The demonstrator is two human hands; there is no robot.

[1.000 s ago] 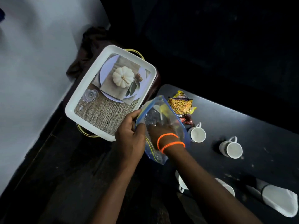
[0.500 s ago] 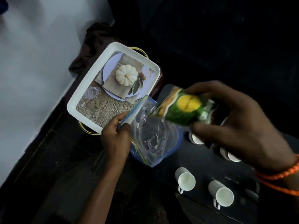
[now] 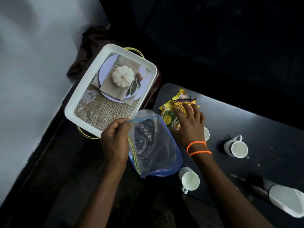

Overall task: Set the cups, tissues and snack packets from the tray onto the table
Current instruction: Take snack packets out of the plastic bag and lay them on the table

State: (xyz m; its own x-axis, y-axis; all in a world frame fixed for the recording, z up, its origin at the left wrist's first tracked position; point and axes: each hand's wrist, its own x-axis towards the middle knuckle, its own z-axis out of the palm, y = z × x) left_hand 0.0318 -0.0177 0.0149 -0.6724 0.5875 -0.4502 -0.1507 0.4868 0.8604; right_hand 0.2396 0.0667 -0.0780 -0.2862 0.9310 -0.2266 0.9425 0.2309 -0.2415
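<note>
Pinched between thumb and fingers of the left hand [image 3: 115, 142] is the zip edge of a clear plastic bag [image 3: 154, 145] with blue trim, which hangs open and slack off the near-left corner of the dark table [image 3: 263, 129]; whether anything remains inside it cannot be told. The right hand [image 3: 189, 124], with orange bands [image 3: 197, 148] at its wrist, lies palm down with fingers spread on the snack packets [image 3: 176, 109], a yellow and green pile at the table's far-left corner; the fingers press flat on the packets, not curled around them. Three white cups show on the table: one cup [image 3: 190, 180] at the near edge just beside the bag, one cup [image 3: 236, 148] toward the middle, and a third [image 3: 206, 134] mostly hidden behind the right wrist. A white bundle that may be tissues [image 3: 286, 201] lies at the table's near-right edge. Left of the table stands the white tray [image 3: 70, 111], its floor printed with a pumpkin and burlap picture, and a small clear lid-like thing [image 3: 89, 96] sits in it
</note>
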